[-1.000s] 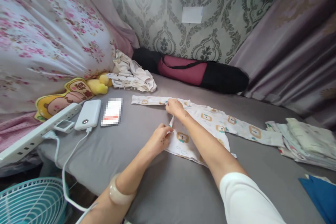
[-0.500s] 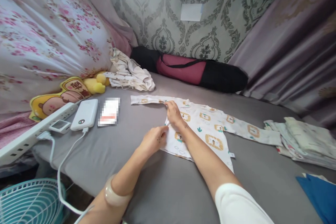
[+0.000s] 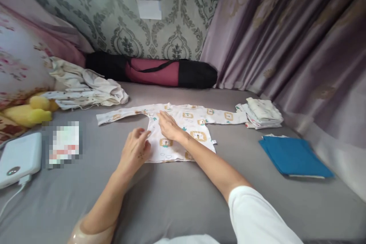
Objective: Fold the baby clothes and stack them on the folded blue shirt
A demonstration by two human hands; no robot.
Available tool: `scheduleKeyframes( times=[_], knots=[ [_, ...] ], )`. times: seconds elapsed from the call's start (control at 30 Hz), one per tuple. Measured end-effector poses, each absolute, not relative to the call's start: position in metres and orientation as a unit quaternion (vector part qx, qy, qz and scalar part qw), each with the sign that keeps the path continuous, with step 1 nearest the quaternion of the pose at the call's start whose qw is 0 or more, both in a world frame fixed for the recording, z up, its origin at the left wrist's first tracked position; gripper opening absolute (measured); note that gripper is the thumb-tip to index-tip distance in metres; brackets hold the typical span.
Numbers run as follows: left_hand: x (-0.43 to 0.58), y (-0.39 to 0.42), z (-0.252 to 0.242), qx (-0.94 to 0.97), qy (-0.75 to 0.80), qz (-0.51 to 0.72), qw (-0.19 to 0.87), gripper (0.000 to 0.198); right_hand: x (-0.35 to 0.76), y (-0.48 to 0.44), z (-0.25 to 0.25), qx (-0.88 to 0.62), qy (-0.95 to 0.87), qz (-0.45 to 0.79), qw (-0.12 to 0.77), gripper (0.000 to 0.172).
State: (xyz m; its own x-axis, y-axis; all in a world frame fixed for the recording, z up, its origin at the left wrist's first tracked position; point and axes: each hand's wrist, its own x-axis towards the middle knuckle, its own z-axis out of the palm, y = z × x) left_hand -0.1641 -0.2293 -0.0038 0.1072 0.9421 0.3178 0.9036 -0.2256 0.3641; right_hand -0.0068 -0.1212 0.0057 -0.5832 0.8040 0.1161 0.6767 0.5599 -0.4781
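The white long-sleeved lion-print baby shirt (image 3: 197,122) is lying spread flat on the grey bed sheet (image 3: 177,198). The left hand (image 3: 135,148) is resting on its 9 o'clock edge, fingers loosely open, gripping nothing. The right hand (image 3: 168,126) is pressing its chest, fingers straight and flat.

Left of the baby shirt (image 3: 194,122), a pixelated patch (image 3: 64,144) hides whatever lies there. Farther left, the power bank (image 3: 18,158) and the yellow plush toy (image 3: 25,112) are cut by the frame edge. My right hand (image 3: 168,126) covers part of the shirt's chest. My left hand (image 3: 134,150) masks its side edge, so I cannot tell whether those fingers pinch it. The tag (image 3: 214,142) at the shirt's hem is too small to read.
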Motion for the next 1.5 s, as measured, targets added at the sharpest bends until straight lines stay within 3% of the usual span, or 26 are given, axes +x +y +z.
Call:
scheduleKeyframes(
  times=[0.1,0.3,0.67,0.77,0.83,0.93,1.03,1.13,1.23,1.4,1.5],
  knots=[
    [-0.138,-0.227,-0.011,0.791,0.568,0.226,-0.006,0.046,0.025,-0.142,0.006,-0.484,-0.850,0.172,0.114,0.055],
    [-0.121,-0.228,-0.017,0.785,0.616,0.036,0.060,0.064,0.058,-0.158,-0.010,-0.515,-0.842,0.144,0.068,0.063],
    [-0.124,-0.228,-0.003,0.779,0.619,-0.032,0.097,0.088,0.152,-0.198,-0.001,-0.478,-0.864,0.158,0.031,0.059],
    [-0.120,-0.223,0.013,0.783,0.614,-0.035,0.092,0.083,0.172,-0.208,0.004,-0.439,-0.876,0.186,0.072,0.052],
    [-0.113,-0.213,0.026,0.779,0.617,-0.045,0.097,0.065,0.180,-0.211,0.008,-0.464,-0.858,0.181,0.127,0.041],
    [-0.087,-0.187,0.039,0.780,0.614,-0.010,0.123,0.034,0.181,-0.212,0.011,-0.621,-0.757,0.121,0.165,0.032],
    [-0.044,-0.151,0.040,0.821,0.525,0.130,0.182,0.029,0.178,-0.214,0.014,-0.714,-0.686,0.100,0.104,0.025],
    [0.003,-0.116,0.032,0.837,0.464,0.195,0.214,0.025,0.177,-0.221,0.017,-0.718,-0.682,0.120,0.067,0.023],
    [0.040,-0.087,0.022,0.835,0.473,0.183,0.215,0.021,0.178,-0.229,0.021,-0.713,-0.685,0.138,0.051,0.025],
    [0.066,-0.064,0.007,0.818,0.520,0.139,0.201,0.032,0.178,-0.240,0.022,-0.705,-0.695,0.133,0.045,0.020],
    [0.068,-0.063,0.003,0.821,0.519,0.137,0.196,0.027,0.176,-0.244,0.023,-0.696,-0.704,0.133,0.049,0.019]
  ],
)
